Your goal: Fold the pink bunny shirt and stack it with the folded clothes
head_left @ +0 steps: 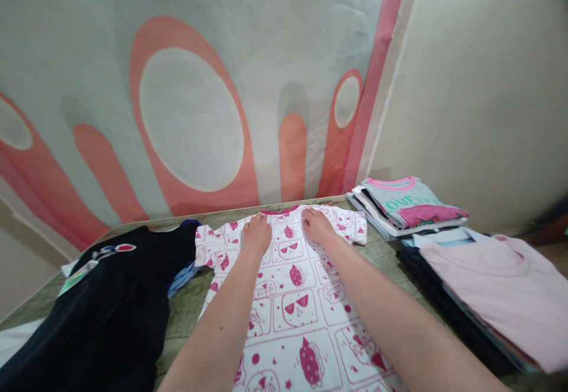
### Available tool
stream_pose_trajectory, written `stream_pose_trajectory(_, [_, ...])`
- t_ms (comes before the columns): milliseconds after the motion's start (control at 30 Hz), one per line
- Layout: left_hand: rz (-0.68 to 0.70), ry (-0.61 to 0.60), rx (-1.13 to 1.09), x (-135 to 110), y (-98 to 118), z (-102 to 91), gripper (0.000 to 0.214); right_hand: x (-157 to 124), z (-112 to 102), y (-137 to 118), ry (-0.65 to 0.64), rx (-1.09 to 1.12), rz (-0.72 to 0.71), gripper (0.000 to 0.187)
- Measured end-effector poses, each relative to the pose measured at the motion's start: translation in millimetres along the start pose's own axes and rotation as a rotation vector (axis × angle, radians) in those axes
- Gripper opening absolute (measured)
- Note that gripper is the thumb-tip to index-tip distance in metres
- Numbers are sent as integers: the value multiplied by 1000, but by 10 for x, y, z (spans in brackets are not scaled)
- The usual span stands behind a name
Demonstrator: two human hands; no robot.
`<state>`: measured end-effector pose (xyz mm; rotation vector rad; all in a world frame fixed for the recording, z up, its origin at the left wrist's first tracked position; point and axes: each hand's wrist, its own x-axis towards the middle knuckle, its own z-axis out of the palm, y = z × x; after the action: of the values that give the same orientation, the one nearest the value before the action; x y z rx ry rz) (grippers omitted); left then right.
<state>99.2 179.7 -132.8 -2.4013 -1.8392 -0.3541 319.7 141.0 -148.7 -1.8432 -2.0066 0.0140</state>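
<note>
A white T-shirt with a pink cartoon print [302,309] lies spread flat on the table [186,309], its collar toward the wall. My left hand [256,233] rests on the shirt just left of the collar, fingers curled down onto the cloth. My right hand [316,224] lies on the shirt just right of the collar, fingers also bent against the fabric. Both forearms stretch over the shirt's body. Neither hand lifts the cloth.
A black garment [102,309] with a small print lies crumpled at the left. A folded stack topped by a grey and pink shirt [410,202] sits at the back right. A second pile topped by a pale pink shirt [497,285] is nearer right. A patterned wall stands behind.
</note>
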Motion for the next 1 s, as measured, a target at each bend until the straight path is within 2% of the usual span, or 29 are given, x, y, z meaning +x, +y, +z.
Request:
stream_pose_trajectory(100, [0, 17, -1, -43, -6, 42, 43, -11, -24, -22, -34, 31, -89, 35])
stream_pose_trajectory(200, [-27, 21, 4, -68, -54, 73, 46, -2, -2, -53, -33, 37, -103, 37])
stream_pose_trajectory(533, [-55, 12, -7, -56, -100, 127, 54, 125, 103, -104, -33, -59, 84, 55])
stream_pose_trajectory(833, [-145, -60, -28, 3, -161, 209, 64, 131, 138, -76, -159, -101, 211, 64])
stream_pose_trajectory(1000, [-145, -42, -26, 0, -171, 149, 65, 73, 124, -89, -34, -98, 189, 60])
